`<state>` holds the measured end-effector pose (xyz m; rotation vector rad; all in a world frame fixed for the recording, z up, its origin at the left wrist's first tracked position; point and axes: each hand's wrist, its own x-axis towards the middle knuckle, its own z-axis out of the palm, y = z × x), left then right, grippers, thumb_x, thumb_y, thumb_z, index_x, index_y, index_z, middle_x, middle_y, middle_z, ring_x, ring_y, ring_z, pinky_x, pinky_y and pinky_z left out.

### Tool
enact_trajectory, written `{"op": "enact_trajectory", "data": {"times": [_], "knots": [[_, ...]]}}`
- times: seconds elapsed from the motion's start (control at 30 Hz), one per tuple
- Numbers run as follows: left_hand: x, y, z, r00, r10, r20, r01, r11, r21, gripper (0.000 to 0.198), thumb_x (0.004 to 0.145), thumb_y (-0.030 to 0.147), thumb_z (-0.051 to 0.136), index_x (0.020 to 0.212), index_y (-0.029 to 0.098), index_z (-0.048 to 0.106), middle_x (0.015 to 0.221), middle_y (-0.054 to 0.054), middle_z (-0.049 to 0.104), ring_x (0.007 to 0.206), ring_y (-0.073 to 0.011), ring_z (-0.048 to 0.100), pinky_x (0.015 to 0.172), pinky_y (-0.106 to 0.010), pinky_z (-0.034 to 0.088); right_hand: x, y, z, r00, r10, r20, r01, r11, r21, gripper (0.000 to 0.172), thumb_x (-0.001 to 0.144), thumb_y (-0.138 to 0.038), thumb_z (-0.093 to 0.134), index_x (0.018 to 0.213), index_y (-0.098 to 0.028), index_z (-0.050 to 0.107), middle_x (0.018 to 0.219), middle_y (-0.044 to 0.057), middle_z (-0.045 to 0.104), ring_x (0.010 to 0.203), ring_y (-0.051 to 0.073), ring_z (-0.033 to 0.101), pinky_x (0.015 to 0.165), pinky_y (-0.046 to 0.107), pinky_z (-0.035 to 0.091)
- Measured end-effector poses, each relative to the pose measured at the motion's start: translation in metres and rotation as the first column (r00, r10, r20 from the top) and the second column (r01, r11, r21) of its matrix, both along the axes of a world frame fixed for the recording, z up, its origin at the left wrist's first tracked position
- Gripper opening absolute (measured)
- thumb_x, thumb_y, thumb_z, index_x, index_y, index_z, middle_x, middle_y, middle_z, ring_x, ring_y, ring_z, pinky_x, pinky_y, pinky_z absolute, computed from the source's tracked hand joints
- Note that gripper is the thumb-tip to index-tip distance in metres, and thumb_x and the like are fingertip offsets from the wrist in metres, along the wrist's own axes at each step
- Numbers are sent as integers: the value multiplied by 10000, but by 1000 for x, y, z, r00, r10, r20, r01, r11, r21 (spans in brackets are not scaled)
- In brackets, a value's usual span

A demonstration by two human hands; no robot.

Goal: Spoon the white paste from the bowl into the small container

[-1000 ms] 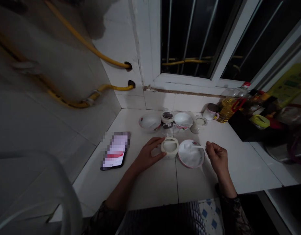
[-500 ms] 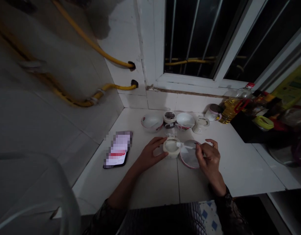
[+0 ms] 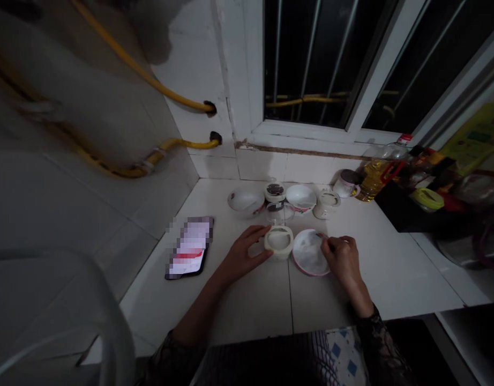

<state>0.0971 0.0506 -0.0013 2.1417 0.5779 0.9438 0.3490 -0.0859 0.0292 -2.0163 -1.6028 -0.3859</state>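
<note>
My left hand (image 3: 247, 252) is closed around the side of a small white seasoning jar (image 3: 278, 252), thumb in front and fingers behind. The jar's clear lid (image 3: 281, 213) stands flipped up at its back, and pale contents show inside. My right hand (image 3: 342, 260) pinches the handle of a small white spoon (image 3: 314, 240) over a white bowl with a pink rim (image 3: 307, 272). White material lies in that bowl; the spoon's outline is hard to tell from it. Jar and bowl stand side by side on the white tiled counter (image 3: 255, 305).
Behind stand a left bowl (image 3: 236, 205), a dark-filled jar (image 3: 275, 190), another bowl (image 3: 301, 197), a pale-filled jar (image 3: 327, 203) and a lidded mug (image 3: 346, 184). A phone (image 3: 189, 249) lies left. An oil bottle (image 3: 373, 177) and a black box (image 3: 399, 209) are at right.
My right hand has brought the spoon from above the jar's opening to the right, over the pink-rimmed bowl. White material now shows in that bowl. The left hand keeps its grip on the jar.
</note>
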Motion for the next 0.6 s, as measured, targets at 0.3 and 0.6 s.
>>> {"op": "enact_trajectory", "data": {"times": [0.3, 0.6], "knots": [[0, 0, -2, 1000, 4, 0, -4, 1000, 5, 506, 873, 394, 663, 1354, 266, 569, 1280, -105, 597, 1170, -235, 598, 978, -399, 535, -13, 18, -6, 1000, -5, -10, 6, 988, 153, 447, 977, -322, 422, 569, -209, 565, 495, -4, 604, 484, 126, 503, 848, 326, 373], [0, -1, -1, 1000, -3, 5, 3, 1000, 19, 503, 876, 390, 663, 1353, 268, 562, 1278, -103, 596, 1160, -238, 602, 970, -414, 540, -6, 4, 10, 967, 97, 235, -139, 975, 173, 382, 992, -237, 465, 616, -201, 522, 530, -50, 556, 502, 103, 483, 895, 333, 359]]}}
